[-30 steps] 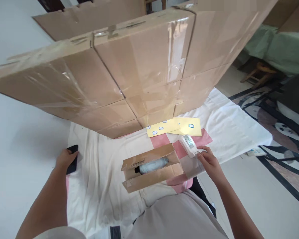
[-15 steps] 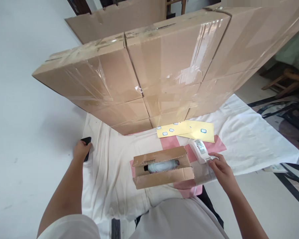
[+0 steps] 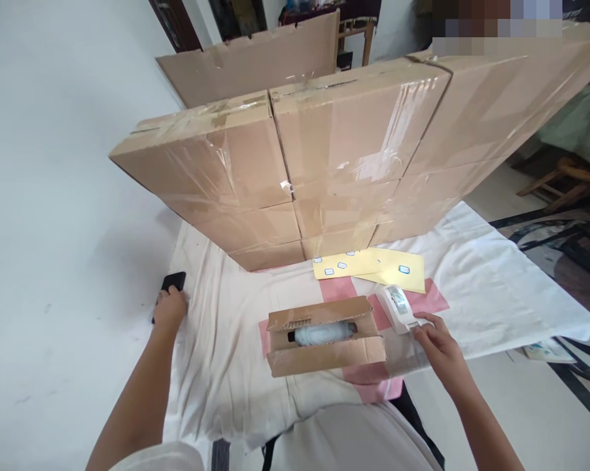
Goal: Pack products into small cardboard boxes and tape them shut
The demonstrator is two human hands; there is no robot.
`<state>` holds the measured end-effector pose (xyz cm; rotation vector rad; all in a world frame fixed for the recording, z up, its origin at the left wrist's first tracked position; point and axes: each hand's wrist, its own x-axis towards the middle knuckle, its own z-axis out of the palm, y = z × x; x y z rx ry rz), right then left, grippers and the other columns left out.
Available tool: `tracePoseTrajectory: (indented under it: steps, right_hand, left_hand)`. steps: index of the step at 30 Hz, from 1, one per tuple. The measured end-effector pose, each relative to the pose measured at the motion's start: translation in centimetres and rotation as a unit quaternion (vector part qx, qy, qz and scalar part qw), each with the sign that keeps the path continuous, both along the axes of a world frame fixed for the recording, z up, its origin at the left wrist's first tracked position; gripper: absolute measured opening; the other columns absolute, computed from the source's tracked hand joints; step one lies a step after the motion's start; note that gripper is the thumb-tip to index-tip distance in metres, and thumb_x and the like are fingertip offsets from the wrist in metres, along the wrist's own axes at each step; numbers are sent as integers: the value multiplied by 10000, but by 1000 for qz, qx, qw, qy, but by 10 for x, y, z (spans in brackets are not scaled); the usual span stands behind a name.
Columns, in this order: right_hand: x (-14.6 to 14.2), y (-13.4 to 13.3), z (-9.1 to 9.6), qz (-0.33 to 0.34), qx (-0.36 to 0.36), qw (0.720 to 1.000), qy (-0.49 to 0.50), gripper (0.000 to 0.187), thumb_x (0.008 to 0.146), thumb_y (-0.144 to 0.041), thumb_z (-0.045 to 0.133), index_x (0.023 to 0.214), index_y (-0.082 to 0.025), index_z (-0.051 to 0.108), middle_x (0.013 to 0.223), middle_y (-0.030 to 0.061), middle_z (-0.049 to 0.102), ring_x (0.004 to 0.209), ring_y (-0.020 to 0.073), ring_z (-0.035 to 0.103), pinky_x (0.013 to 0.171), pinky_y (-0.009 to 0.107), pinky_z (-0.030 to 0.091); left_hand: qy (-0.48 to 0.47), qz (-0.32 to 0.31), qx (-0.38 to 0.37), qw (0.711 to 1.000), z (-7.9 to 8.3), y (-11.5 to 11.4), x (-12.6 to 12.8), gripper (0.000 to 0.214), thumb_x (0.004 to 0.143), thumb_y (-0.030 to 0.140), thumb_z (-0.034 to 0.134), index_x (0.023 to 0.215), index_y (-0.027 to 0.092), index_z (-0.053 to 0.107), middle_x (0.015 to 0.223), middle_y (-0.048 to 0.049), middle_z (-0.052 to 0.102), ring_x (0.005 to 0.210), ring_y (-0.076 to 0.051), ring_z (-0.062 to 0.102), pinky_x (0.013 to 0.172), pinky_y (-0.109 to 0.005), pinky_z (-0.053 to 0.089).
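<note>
At the left edge of the cloth-covered table, my left hand (image 3: 171,306) is closed over a black phone (image 3: 174,281), hiding part of it. My right hand (image 3: 438,341) pinches the narrow end of a white tape dispenser (image 3: 396,309), which rests on the cloth right of the open box. Between my hands sits a small cardboard box (image 3: 327,362) with its long flaps raised. Inside lies a bottle (image 3: 322,333) in pale wrapping, its black cap pointing left.
Yellow sheets (image 3: 398,257) with small blue-edged labels lie behind the box. A tall wall of taped cardboard (image 3: 344,144) stands across the table's back. A white wall (image 3: 69,216) runs along the left. White cloth (image 3: 511,281) covers the tabletop, with pink patches.
My left hand has shifted over the phone, and the phone's tilt has changed. My right hand keeps its pinch on the dispenser. The whole view has shifted slightly.
</note>
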<state>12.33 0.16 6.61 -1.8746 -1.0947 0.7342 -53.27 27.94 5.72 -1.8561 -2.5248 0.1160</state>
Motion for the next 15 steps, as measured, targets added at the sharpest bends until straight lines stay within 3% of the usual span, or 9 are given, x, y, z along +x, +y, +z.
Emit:
tracePoseTrajectory:
  steps: [5, 11, 15]
  right_hand:
    - [1, 1, -2, -4, 9, 1000, -20, 642, 836, -798, 544, 575, -212, 577, 1211, 120, 610, 1143, 306, 612, 928, 373, 489]
    - [1, 4, -4, -7, 30, 999, -33, 669, 828, -823, 519, 565, -214, 608, 1151, 132, 650, 1063, 301, 661, 847, 360, 548]
    - [1, 4, -6, -10, 41, 999, -34, 661, 837, -813, 520, 564, -219, 618, 1140, 133, 658, 1053, 305, 671, 802, 361, 561]
  left_hand:
    - [-4, 9, 11, 1000, 4, 0, 3, 526, 994, 195, 176, 1391, -36, 432, 1293, -364, 568, 1233, -442, 584, 967, -539, 476]
    - [-7, 22, 8, 1000, 15, -1, -2, 537, 1032, 369, 193, 1358, 78, 506, 1198, -274, 677, 1047, -402, 699, 889, -510, 526]
    - [-5, 26, 2, 1000, 14, 3, -5, 532, 1025, 380, 198, 1333, 108, 535, 1175, -255, 700, 1016, -402, 714, 868, -517, 536]
